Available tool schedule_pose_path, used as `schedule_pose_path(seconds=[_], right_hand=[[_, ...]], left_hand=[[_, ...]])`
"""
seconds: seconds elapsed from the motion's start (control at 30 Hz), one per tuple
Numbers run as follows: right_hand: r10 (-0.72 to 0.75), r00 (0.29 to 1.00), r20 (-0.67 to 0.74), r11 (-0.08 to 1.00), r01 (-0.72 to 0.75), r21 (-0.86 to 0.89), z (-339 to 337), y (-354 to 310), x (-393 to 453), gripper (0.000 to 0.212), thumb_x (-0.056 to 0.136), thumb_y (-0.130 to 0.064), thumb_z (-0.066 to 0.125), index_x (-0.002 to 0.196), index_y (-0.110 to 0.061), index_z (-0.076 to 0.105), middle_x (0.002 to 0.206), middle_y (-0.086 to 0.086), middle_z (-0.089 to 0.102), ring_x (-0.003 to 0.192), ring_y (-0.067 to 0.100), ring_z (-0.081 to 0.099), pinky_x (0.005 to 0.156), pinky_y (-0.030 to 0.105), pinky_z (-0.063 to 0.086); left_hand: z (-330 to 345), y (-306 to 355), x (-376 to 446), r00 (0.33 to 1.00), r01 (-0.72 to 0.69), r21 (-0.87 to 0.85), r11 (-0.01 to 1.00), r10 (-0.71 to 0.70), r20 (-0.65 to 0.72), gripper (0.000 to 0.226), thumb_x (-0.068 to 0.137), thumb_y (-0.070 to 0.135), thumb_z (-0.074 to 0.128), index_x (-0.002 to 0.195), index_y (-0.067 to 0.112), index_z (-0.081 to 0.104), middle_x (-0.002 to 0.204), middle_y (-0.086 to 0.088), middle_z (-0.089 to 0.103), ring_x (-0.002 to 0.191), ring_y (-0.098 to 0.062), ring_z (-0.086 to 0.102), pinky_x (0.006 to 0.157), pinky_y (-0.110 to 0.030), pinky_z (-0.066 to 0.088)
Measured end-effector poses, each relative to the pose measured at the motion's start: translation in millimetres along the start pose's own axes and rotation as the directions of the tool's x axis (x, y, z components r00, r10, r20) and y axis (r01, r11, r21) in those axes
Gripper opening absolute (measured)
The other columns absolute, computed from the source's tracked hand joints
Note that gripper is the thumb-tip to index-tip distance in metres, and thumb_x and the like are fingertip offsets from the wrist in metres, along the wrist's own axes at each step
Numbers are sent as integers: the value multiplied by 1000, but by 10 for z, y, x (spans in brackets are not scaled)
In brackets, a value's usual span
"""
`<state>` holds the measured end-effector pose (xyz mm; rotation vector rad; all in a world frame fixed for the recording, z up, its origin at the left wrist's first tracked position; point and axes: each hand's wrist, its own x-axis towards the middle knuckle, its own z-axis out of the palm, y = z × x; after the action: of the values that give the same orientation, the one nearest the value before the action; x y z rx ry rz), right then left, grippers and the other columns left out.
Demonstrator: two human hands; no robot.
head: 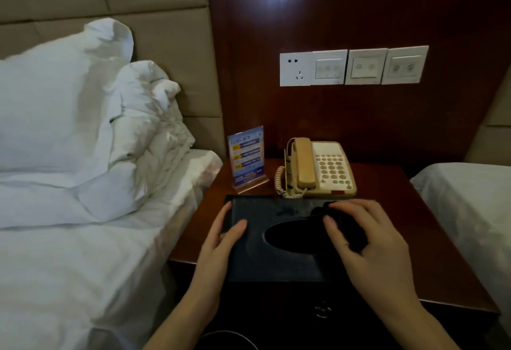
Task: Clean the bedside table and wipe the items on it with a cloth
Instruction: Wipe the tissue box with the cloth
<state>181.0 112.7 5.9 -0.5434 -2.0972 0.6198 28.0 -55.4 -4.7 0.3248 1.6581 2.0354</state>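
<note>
1. We see a dark tissue box [276, 261] lying flat at the front of the wooden bedside table [431, 239], its oval opening [290, 236] facing up; the inside looks black, and we cannot tell whether any tissues are in it.
2. Our left hand [221, 241] steadies the box at its left edge, fingers fairly straight, thumb on the top face, the other fingers along the side.
3. Our right hand [367, 236] presses a dark cloth [345, 225] onto the box's top right part, just beside the opening, fingers curled over the bunched fabric.
4. Behind the box stand a cream telephone [320, 167] with its handset on the cradle and a blue card in a clear stand [247, 157], near each other.
5. White pillows [69, 106] lie on the bed at left; a socket and switch panel [354, 66] sits on the wall above.
</note>
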Motion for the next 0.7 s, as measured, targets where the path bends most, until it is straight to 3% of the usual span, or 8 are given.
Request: schedule_pose_path(seconds=[0.07, 0.17, 0.23, 0.33, 0.47, 0.6, 0.7], right_hand=[[24, 1000, 4, 1000, -24, 4, 86, -4, 60, 29, 88, -47, 59, 112, -32, 68, 109, -24, 54, 98, -6, 54, 79, 1, 39], [40, 999, 9, 999, -40, 26, 139, -54, 91, 27, 89, -45, 60, 112, -31, 68, 110, -22, 55, 102, -10, 53, 79, 1, 38], [-38, 999, 21, 999, 39, -22, 252, -155, 95, 25, 94, -45, 61, 112, -30, 67, 113, -19, 55, 100, -9, 54, 82, 0, 38], [-181, 982, 63, 982, 184, -52, 463, -360, 74, 31, 95, -43, 54, 118, -27, 65, 123, -14, 55, 106, -4, 55, 88, 6, 41], [-170, 978, 124, 983, 177, -46, 650, -506, 144, 34, 98, -44, 51, 129, -31, 55, 131, -17, 49, 118, 2, 51, 90, 15, 41], [-195, 974, 113, 980, 199, -29, 688, -605, 143, 26, 97, -36, 58, 121, -29, 63, 130, -15, 52, 121, 5, 52, 96, 20, 43], [-270, 940, 209, 960, 278, -11, 718, -705, 112, 26, 96, -40, 55, 118, -33, 67, 131, -17, 52, 121, 3, 51, 97, 16, 39]], left_hand=[[-27, -44, 125, 997, 47, -16, 999, -46, 63, 63, 79, 36, 71, 139, 43, 53, 129, 9, 69, 112, -15, 70, 92, -35, 54], [12, -35, 187, 995, 49, -21, 999, -47, 87, 47, 88, 30, 67, 132, 44, 55, 122, 5, 71, 98, -12, 74, 77, -28, 57], [-2, -28, 203, 993, 45, -23, 999, -43, 109, 50, 84, 39, 69, 131, 44, 55, 119, 3, 71, 96, -11, 74, 71, -24, 58], [-47, -41, 181, 993, -37, -23, 999, 39, 107, 57, 77, 44, 68, 133, 40, 57, 121, 3, 70, 104, -9, 72, 81, -25, 57], [-46, -15, 119, 977, -133, -21, 991, 134, 166, 41, 85, 36, 63, 125, 47, 62, 122, 17, 70, 114, 1, 65, 83, -16, 55], [-131, 50, 80, 962, -206, -14, 978, 205, 178, 36, 88, 35, 60, 117, 56, 65, 126, 21, 68, 119, 3, 62, 88, -13, 52], [-213, 115, 63, 961, -249, 20, 968, 244, 130, 38, 88, 43, 58, 122, 61, 60, 129, 33, 61, 122, 13, 55, 89, -10, 48]])
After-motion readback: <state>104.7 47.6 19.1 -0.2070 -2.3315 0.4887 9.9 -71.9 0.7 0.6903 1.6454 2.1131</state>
